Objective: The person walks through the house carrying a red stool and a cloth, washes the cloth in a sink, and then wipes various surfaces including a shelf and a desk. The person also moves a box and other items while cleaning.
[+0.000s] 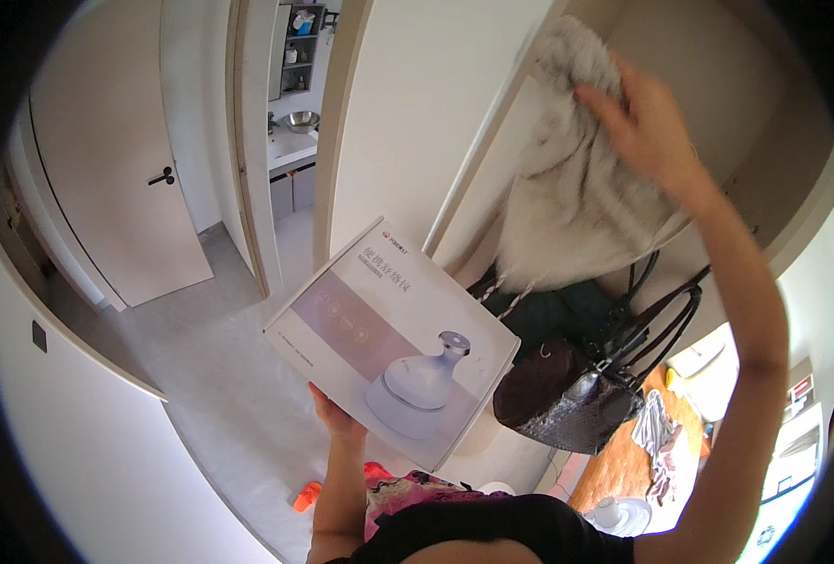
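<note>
My left hand (pixel 336 416) supports a white and lilac cardboard box (pixel 381 338) from below, with the fingers mostly hidden under it. Printed on its lid are writing and a picture of a rounded appliance with a knob-like top. Raised at the upper right, my right hand (pixel 646 127) grips the top of a beige-grey furry item (pixel 572 211), thumb in front; whether this is a bag or a garment I cannot tell. Twisted cords hang from its lower edge. Just below it hangs a dark handbag (pixel 579 402) with a scaly-textured panel and long straps, beside dark green fabric (pixel 558 317).
A pale door (pixel 114 155) with a black handle stands at the left. Through a doorway shows a washbasin (pixel 290 146) with a metal bowl (pixel 302 121). Orange slippers (pixel 307 496) lie on the grey floor. To the lower right are a wooden surface (pixel 610 465) with crumpled cloth (pixel 656 437) and a white fan (pixel 617 516).
</note>
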`<act>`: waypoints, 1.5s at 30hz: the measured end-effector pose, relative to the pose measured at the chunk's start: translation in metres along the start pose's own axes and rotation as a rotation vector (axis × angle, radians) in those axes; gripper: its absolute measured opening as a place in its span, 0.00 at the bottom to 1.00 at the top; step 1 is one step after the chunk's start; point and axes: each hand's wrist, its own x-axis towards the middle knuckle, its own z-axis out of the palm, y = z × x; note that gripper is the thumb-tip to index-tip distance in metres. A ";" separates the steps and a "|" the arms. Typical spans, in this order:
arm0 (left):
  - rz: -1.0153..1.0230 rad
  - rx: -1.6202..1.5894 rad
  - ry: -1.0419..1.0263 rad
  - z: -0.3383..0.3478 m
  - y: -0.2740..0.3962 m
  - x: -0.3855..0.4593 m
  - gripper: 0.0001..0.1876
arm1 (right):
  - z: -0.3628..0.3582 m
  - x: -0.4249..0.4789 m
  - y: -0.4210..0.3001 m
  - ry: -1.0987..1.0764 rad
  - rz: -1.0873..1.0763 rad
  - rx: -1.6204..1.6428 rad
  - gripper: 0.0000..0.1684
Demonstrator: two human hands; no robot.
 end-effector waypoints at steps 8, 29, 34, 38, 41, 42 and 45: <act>-0.092 0.035 -0.013 0.021 -0.019 -0.011 0.32 | 0.149 -0.131 -0.027 -0.454 -0.343 0.215 0.40; -0.175 -0.093 -0.034 0.049 -0.009 -0.011 0.34 | 0.154 -0.096 -0.122 -0.350 -0.650 0.260 0.32; -0.282 -0.379 -0.207 0.035 -0.019 -0.015 0.34 | 0.123 -0.129 -0.120 -0.517 -0.945 0.365 0.32; -0.220 -0.147 -0.106 0.043 -0.015 -0.014 0.34 | 0.092 -0.150 -0.106 -0.483 -0.947 0.429 0.31; -0.196 -0.061 -0.075 0.051 -0.022 -0.004 0.34 | 0.100 -0.136 -0.086 -0.421 -0.811 0.377 0.31; -0.204 -0.045 -0.078 0.058 -0.029 0.002 0.34 | 0.097 -0.127 -0.074 -0.408 -0.719 0.320 0.32; -0.115 0.050 -0.086 0.072 -0.010 0.021 0.34 | 0.089 -0.087 -0.057 -0.116 -0.509 0.222 0.35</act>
